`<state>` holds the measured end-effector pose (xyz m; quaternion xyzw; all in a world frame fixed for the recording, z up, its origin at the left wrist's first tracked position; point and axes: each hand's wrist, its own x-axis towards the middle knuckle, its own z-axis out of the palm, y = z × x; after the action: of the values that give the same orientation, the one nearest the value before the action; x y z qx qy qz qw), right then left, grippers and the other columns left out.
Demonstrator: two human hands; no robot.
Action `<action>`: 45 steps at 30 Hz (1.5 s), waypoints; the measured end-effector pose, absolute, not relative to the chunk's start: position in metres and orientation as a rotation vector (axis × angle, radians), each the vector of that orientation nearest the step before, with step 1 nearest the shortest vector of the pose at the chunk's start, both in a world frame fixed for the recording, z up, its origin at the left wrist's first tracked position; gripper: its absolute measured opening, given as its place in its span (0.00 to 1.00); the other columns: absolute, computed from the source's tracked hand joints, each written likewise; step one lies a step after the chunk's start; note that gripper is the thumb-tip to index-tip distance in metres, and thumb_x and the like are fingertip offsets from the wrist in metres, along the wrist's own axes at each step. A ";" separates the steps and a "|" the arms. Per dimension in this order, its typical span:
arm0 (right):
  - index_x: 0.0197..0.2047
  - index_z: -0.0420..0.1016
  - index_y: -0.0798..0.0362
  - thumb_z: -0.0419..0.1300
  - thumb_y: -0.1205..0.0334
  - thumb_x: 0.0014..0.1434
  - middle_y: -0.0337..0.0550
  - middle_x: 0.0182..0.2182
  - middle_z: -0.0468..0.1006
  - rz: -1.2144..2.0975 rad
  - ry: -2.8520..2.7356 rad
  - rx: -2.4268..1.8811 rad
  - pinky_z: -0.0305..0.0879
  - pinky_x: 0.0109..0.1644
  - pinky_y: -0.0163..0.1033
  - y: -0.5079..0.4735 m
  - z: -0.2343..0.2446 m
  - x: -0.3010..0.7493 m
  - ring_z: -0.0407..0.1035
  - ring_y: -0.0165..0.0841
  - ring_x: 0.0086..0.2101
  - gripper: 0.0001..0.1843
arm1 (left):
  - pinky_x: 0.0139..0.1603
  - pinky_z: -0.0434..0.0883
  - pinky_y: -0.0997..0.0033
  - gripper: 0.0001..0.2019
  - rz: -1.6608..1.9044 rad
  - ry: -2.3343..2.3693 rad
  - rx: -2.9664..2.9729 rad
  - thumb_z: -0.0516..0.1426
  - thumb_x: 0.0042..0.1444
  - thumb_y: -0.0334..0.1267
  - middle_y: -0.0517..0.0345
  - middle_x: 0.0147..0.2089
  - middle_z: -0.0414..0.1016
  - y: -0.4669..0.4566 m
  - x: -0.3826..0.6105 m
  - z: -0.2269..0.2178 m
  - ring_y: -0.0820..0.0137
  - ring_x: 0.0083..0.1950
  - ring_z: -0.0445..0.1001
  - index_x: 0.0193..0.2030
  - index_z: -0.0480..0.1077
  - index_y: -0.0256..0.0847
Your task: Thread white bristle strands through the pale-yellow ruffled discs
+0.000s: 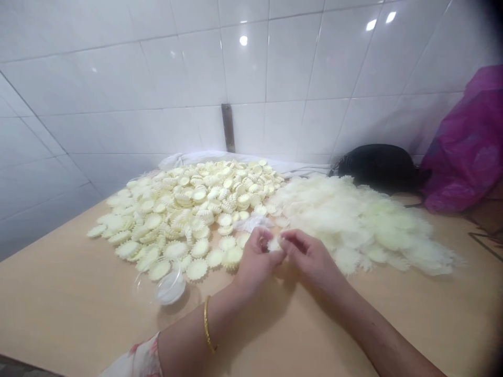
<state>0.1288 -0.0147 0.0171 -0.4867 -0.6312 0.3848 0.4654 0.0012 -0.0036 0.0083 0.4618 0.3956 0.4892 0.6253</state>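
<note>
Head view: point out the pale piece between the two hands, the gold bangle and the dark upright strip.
Pale piece (274, 244): head view, on its uncovered surface.
Gold bangle (205, 320): head view, midway along its visible band.
Dark upright strip (228, 128): head view, middle of its front face.

Left hand (258, 255) just beside right hand (310, 257)

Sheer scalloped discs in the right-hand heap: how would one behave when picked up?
The sheer scalloped discs look thin and translucent, so one is probably light and fairly floppy. They overlap loosely, so neighbours may cling or slide along.
</note>
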 end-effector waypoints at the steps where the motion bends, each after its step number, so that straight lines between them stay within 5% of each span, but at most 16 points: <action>1: 0.34 0.70 0.53 0.56 0.50 0.54 0.41 0.26 0.74 1.126 -1.488 -1.152 0.62 0.31 0.37 -0.014 0.016 0.128 0.68 0.33 0.28 0.15 | 0.25 0.60 0.79 0.17 1.113 0.869 1.056 0.60 0.40 0.28 0.70 0.21 0.64 -0.004 0.001 0.008 0.79 0.21 0.62 0.35 0.58 0.42; 8: 0.23 0.68 0.54 0.66 0.51 0.43 0.36 0.18 0.71 1.427 -1.169 -1.048 0.61 0.27 0.35 -0.010 0.010 0.129 0.65 0.29 0.21 0.16 | 0.23 0.60 0.78 0.21 1.026 0.963 1.063 0.61 0.38 0.27 0.70 0.21 0.62 -0.005 0.002 0.008 0.79 0.20 0.62 0.39 0.58 0.41; 15: 0.21 0.65 0.53 0.60 0.44 0.47 0.36 0.17 0.68 1.263 -1.242 -1.082 0.60 0.26 0.35 -0.004 -0.004 0.133 0.63 0.29 0.21 0.20 | 0.25 0.62 0.77 0.08 0.940 0.909 0.923 0.61 0.42 0.32 0.59 0.24 0.67 0.002 0.001 0.006 0.77 0.23 0.66 0.31 0.67 0.33; 25: 0.19 0.68 0.55 0.57 0.40 0.48 0.38 0.16 0.68 1.231 -1.287 -1.136 0.60 0.25 0.36 -0.004 -0.001 0.133 0.62 0.30 0.20 0.24 | 0.26 0.63 0.75 0.08 0.965 0.847 0.804 0.62 0.44 0.34 0.59 0.24 0.66 0.003 0.002 0.002 0.77 0.24 0.66 0.26 0.65 0.34; 32: 0.15 0.59 0.53 0.54 0.45 0.53 0.34 0.13 0.60 1.071 -1.342 -1.242 0.55 0.24 0.35 -0.005 0.000 0.131 0.56 0.28 0.18 0.24 | 0.27 0.64 0.73 0.16 0.921 0.858 0.779 0.59 0.48 0.48 0.57 0.25 0.68 0.001 0.003 0.004 0.73 0.25 0.68 0.31 0.65 0.35; 35: 0.16 0.55 0.52 0.54 0.48 0.54 0.32 0.14 0.55 0.866 -1.383 -1.324 0.51 0.24 0.33 -0.003 -0.001 0.132 0.52 0.26 0.19 0.23 | 0.27 0.64 0.73 0.13 0.899 0.830 0.799 0.62 0.45 0.43 0.58 0.25 0.68 0.000 0.003 0.003 0.74 0.25 0.69 0.29 0.64 0.36; 40: 0.21 0.62 0.53 0.55 0.56 0.53 0.33 0.18 0.61 0.801 -1.372 -1.268 0.55 0.28 0.33 -0.005 0.004 0.131 0.56 0.27 0.23 0.13 | 0.26 0.63 0.74 0.10 0.961 0.923 0.827 0.62 0.42 0.31 0.62 0.20 0.65 0.002 0.001 -0.001 0.76 0.22 0.66 0.24 0.61 0.37; 45: 0.23 0.65 0.53 0.53 0.53 0.55 0.35 0.18 0.62 0.528 -1.304 -1.338 0.54 0.25 0.34 -0.004 0.019 0.150 0.56 0.28 0.21 0.14 | 0.25 0.63 0.74 0.09 0.944 0.985 0.778 0.61 0.41 0.27 0.58 0.24 0.69 0.003 0.002 0.001 0.76 0.22 0.67 0.29 0.65 0.36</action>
<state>0.1501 -0.0039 0.0187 -0.5689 -0.5542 0.2245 0.5647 0.0022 0.0027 0.0009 0.3501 0.4433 0.4250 0.7073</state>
